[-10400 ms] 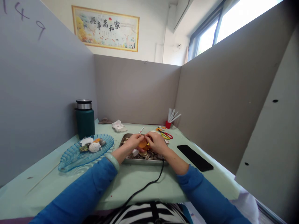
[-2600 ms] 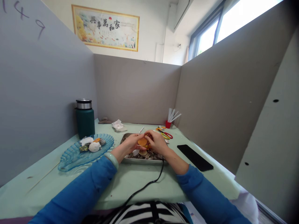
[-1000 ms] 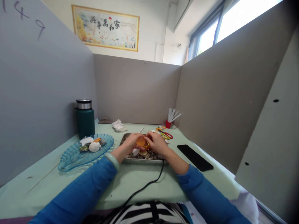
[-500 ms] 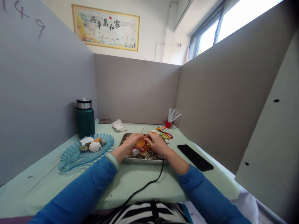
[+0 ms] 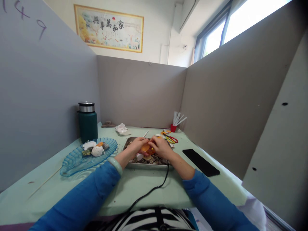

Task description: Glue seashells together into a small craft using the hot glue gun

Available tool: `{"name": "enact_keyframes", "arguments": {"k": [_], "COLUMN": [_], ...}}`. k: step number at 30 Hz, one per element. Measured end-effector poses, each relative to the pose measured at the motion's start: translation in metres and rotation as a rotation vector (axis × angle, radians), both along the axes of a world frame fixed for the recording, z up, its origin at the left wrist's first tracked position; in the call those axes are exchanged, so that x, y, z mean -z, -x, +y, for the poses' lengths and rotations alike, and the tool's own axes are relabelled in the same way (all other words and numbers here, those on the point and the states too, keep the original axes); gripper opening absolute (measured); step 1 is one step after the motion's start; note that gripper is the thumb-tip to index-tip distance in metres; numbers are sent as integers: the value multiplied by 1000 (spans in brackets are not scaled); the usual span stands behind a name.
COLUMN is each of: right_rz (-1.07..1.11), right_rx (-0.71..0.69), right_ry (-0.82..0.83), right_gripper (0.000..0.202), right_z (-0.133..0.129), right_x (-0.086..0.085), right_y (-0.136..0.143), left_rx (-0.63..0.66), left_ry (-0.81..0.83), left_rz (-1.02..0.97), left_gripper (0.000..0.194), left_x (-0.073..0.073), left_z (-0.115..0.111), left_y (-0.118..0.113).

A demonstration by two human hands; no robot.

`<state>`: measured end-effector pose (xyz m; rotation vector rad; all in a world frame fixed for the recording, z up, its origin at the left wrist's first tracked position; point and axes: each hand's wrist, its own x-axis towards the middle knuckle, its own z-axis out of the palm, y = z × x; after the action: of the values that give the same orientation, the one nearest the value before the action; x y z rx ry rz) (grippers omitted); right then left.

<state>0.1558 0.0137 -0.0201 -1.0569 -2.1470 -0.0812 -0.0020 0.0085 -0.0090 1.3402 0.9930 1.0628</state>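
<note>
Over the metal tray (image 5: pixel 144 166), my left hand (image 5: pixel 136 146) is closed on an orange shell (image 5: pixel 145 148). My right hand (image 5: pixel 160 147) meets it from the other side, its fingers pinched on the shell's right part, where more orange shows. The fingers cover much of the piece, so I cannot tell whether it is one shell or two together. Below the hands, brown and pale shells (image 5: pixel 148 158) fill the tray. A black cable (image 5: pixel 154 188) runs from near my right wrist towards my lap.
On the left, a blue plate (image 5: pixel 72 166) holds several shells near a green bottle (image 5: pixel 88 126). A thin stick (image 5: pixel 44 183) lies beside it. Scissors (image 5: pixel 172 139), a red cup (image 5: pixel 173 128) of white sticks, a crumpled tissue (image 5: pixel 122 129) and a black phone-like slab (image 5: pixel 201 162) surround the tray. Partitions enclose the table.
</note>
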Motion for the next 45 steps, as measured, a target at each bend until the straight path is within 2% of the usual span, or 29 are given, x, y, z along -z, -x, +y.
{"name": "enact_keyframes", "arguments": {"k": [14, 18, 30, 45], "right_rz": [29, 39, 37, 31], "right_rx": [38, 15, 11, 29], "right_ry": [-32, -25, -54, -88], "right_gripper": [16, 15, 12, 11], "right_z": [-5, -6, -4, -3], "right_x": [-1, -2, -1, -2], "right_y": [2, 3, 2, 2], "left_rx": [6, 31, 52, 40], "left_ry": [-14, -15, 9, -12], "left_rz": [12, 3, -19, -43], "left_gripper": [20, 26, 26, 19], "left_x": [-4, -4, 0, -1], "left_z": [-6, -5, -2, -2], "left_y": [-3, -2, -2, -2]}}
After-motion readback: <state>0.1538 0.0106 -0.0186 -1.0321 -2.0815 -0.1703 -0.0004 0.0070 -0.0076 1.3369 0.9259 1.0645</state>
